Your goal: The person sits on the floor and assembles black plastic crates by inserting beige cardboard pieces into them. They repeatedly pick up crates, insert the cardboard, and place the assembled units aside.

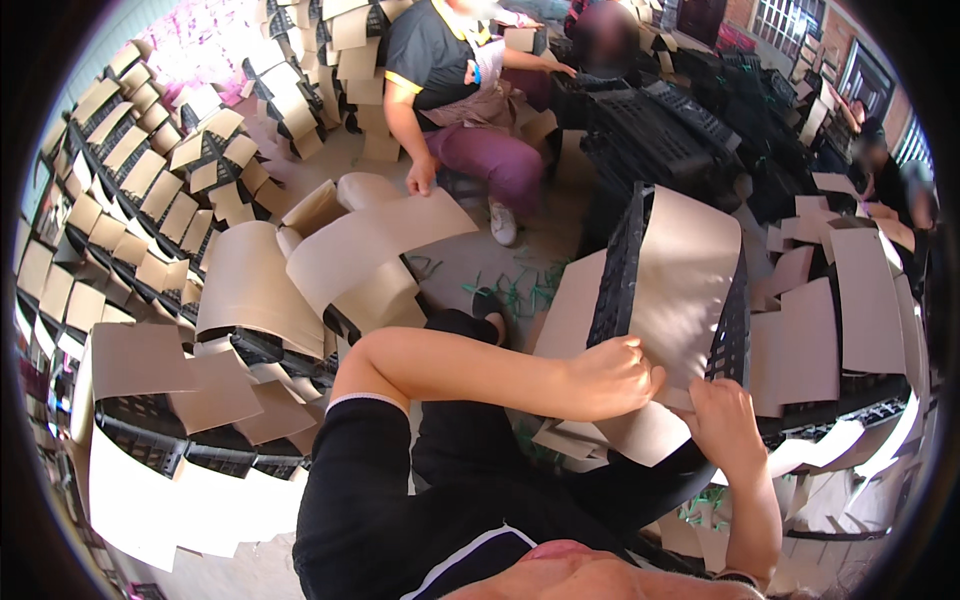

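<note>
In front of me a black plastic crate (pixel 615 270) with perforated sides stands lengthwise, a brown paper sheet (pixel 690 260) lying along inside it. The sheet's near end hangs over the crate's near edge. My left hand (pixel 612 378) is closed at that end, its fingers curled on the paper by the crate's left corner. Close by on the right, my right hand (pixel 722 420) pinches the sheet near the crate's right corner. Part of the paper hangs below both hands, over my leg. What lies under the sheet is hidden.
Paper-lined crates (pixel 140 425) stand in stacks on the left; more lined crates (pixel 815 330) stand on the right. Dark empty crates (pixel 650 130) are piled farther back. A seated person (pixel 450 110) touches another brown sheet (pixel 370 245). Green ties (pixel 515 290) litter the floor.
</note>
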The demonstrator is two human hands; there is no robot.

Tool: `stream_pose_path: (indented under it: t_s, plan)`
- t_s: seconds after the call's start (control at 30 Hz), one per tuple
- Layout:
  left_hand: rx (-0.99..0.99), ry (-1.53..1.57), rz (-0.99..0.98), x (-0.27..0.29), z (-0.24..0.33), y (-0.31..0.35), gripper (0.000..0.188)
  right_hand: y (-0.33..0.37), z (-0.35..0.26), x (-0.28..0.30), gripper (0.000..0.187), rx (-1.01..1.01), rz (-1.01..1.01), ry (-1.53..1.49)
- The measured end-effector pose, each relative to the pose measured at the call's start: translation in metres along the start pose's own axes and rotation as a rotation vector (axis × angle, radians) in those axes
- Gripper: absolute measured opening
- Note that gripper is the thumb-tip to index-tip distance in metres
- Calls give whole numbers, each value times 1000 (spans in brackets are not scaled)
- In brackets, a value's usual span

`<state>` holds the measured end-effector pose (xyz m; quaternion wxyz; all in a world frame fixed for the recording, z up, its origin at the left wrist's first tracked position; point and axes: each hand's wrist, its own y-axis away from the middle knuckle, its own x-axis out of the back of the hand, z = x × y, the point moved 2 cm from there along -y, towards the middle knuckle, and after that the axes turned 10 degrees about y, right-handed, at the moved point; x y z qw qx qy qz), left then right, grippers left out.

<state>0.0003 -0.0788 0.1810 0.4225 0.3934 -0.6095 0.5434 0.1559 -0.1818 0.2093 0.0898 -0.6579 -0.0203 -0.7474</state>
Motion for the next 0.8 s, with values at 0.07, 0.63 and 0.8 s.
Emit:
stream_pose_path:
  t_s: [0.07,0.63,0.8]
  plan:
    - [-14,84,70,2,-3,-1,18,-13,-5,11,31,-37,-116,-77]
    - [127,702,-876,-23,-51,-108,24,-10,15,-15,17,-37,-286,27]
    - [254,677,-1497,-77,-46,-101,31,-8,15,-13,12,-1,-190,-57]
